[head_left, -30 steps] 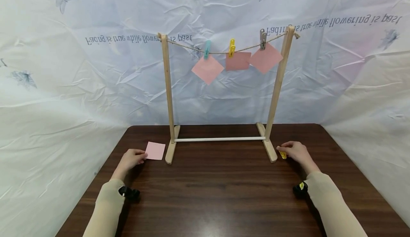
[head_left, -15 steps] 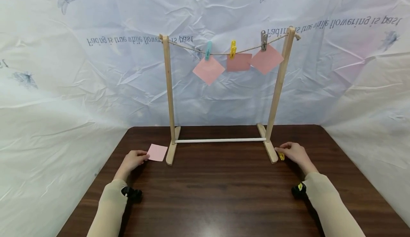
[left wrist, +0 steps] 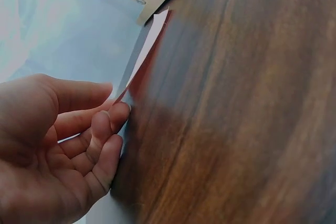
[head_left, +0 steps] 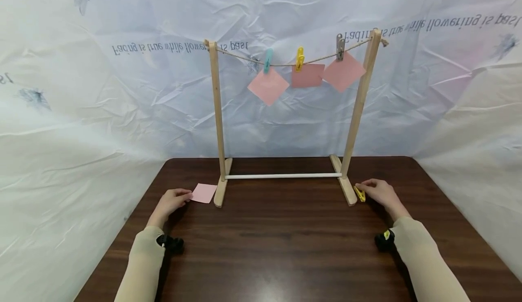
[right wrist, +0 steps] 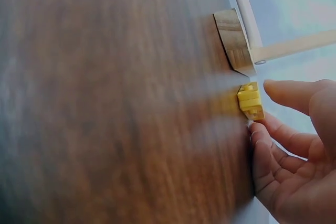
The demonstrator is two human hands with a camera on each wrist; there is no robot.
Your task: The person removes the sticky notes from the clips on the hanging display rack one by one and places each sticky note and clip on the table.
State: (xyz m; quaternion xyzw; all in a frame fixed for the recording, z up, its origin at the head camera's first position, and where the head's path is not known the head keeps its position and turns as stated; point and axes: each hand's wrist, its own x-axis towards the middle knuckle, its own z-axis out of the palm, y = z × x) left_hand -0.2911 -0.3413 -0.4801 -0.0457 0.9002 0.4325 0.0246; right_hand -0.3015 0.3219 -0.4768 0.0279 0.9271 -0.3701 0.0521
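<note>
My left hand (head_left: 173,202) pinches the left corner of a square pink sheet of paper (head_left: 205,193) between thumb and index finger. In the left wrist view the paper (left wrist: 151,38) appears nearly edge-on, close over the table. At the right, my right hand (head_left: 381,194) holds a yellow clothespin (head_left: 360,194), thumb and index finger at its two sides. The right wrist view shows the clothespin (right wrist: 251,101) end-on, beside the stand's foot. From the rope (head_left: 281,65) hang pink sheets under a teal clothespin (head_left: 268,60), another yellow one and a grey one.
A wooden stand (head_left: 219,111) with two posts and a white crossbar (head_left: 285,176) stands at the back of the dark wooden table (head_left: 261,238). Its feet (head_left: 346,188) lie just inside both hands. Behind it hangs a pale printed curtain (head_left: 179,89).
My left hand has brought the pink paper rightward, close to the stand's left foot. The clothespin at my right hand has turned slightly and shows more. The head view has shifted a little.
</note>
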